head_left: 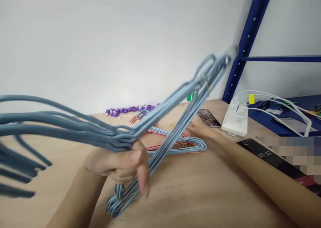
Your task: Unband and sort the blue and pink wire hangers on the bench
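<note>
My left hand [125, 162] is closed around the neck of a bundle of blue wire clothes hangers [165, 107], lifted and tilted in front of me. Their hooks reach toward the left edge, and a thin band [207, 86] loops round the bundle's upper right end. Behind it on the table lies a second pile, with blue hangers [199, 143] and red hangers [152, 148] banded together. My right hand [197, 129] is stretched out beside that pile, mostly behind the raised bundle. Its fingers are hidden, so I cannot tell whether it holds anything.
Several purple-and-white small parts [120, 111] line the back of the wooden table [175, 194] by the wall. On the right are a phone [208, 117], a white power strip [235, 119] with cables, a black device showing digits [271, 161] and a blue metal rack [247, 40].
</note>
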The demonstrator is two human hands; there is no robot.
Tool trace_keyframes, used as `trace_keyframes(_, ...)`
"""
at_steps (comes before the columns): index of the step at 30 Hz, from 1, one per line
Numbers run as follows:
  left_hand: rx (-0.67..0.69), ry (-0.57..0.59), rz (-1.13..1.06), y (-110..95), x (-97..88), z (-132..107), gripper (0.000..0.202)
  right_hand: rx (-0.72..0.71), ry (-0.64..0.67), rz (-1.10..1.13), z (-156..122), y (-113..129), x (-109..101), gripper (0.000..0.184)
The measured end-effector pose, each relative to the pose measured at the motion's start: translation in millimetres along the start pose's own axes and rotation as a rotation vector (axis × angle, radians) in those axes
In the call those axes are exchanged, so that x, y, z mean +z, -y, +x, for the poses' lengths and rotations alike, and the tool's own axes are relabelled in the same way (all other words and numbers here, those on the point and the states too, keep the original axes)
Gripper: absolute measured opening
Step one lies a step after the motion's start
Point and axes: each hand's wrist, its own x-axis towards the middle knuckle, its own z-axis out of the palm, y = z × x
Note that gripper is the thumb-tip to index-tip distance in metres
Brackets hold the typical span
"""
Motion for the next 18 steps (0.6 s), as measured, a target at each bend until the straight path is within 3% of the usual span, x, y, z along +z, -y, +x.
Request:
trace_keyframes(4,-0.01,0.111,0.141,1.5,18.0,0.8,0.036,-0.077,-0.035,-0.137,6.0,-11.1,18.8,0.014)
trace_keyframes(9,-0.242,0.462,0.33,-5.4,28.7,8.1,0.033,-0.122,0.012,-0.231,10.4,-21.3,24.4,0.015)
trace_keyframes(14,-0.316,0.414,0.179,-5.2,25.9,16.1,0.035,-0.102,-0.098,-0.145,10.6,-23.9,20.6,0.016)
trace_keyframes(18,-0.33,0.348,0.258,-8.5,30.8,17.6,0.025,-0.103,-0.198,0.024,7.3,0.6,0.4,0.011)
